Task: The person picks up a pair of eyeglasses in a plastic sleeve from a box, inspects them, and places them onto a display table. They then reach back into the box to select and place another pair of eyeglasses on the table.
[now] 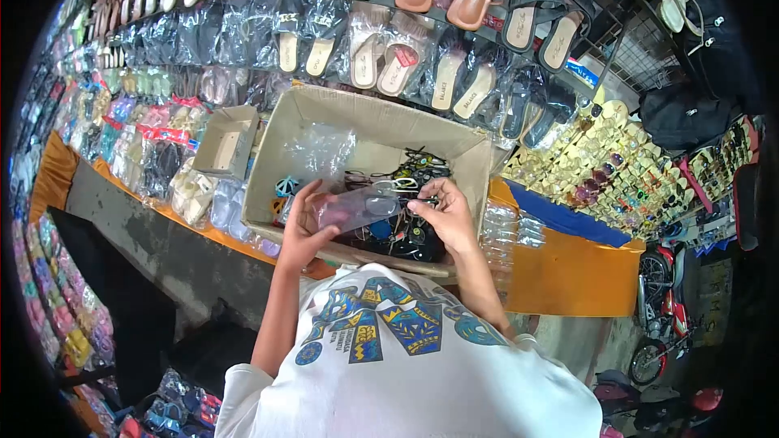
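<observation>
A large open cardboard box [377, 111] stands in front of me. Over its left part, my left hand [307, 223] is closed on a clear plastic sleeve [341, 209]. On the right, my right hand [441, 212] pinches the dark end of a pair of glasses [383, 203], whose lenses lie at or inside the sleeve's right end; which of the two I cannot tell. Beneath my hands, a tangled pile of glasses [418, 239] fills the right side of the box. Loose clear plastic [320, 150] lies in its upper left.
Rows of sandals [398, 65] run behind the box. A small open carton [225, 142] stands to its left. Many sunglasses [600, 166] are displayed on the right, beyond clear packets [497, 235] and an orange cloth [572, 272]. A red motorcycle [669, 300] is at far right.
</observation>
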Demonstrator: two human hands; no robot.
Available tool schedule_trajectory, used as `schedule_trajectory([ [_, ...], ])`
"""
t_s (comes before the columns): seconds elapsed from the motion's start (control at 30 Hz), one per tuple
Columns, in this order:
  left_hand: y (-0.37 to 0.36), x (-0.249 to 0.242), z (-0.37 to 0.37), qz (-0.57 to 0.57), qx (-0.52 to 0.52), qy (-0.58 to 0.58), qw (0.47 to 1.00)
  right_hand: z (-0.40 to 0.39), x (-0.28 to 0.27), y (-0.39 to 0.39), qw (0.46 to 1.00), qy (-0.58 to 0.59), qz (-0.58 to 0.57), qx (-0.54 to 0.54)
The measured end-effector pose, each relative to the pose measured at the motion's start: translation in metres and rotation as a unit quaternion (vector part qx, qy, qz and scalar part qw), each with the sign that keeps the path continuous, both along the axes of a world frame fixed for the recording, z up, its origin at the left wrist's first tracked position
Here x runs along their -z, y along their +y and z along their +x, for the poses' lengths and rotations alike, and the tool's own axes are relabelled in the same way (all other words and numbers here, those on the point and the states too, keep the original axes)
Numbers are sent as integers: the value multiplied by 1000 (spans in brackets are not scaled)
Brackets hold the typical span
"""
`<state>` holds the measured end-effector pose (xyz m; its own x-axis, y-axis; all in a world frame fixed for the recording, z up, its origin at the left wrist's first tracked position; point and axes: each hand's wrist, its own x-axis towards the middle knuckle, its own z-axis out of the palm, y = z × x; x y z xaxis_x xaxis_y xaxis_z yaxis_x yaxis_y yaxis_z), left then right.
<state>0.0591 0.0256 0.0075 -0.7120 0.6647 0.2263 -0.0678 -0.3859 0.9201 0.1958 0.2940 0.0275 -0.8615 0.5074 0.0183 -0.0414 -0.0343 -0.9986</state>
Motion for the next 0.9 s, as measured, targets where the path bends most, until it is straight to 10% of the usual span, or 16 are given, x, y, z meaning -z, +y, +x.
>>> schedule_trajectory([
  [0.2,6,-3,7,9,-75,-223,972,-12,5,-39,995,41,-86,30],
  [0.9,11,-8,3,-61,-60,-254,963,-6,12,-77,991,11,-78,112],
])
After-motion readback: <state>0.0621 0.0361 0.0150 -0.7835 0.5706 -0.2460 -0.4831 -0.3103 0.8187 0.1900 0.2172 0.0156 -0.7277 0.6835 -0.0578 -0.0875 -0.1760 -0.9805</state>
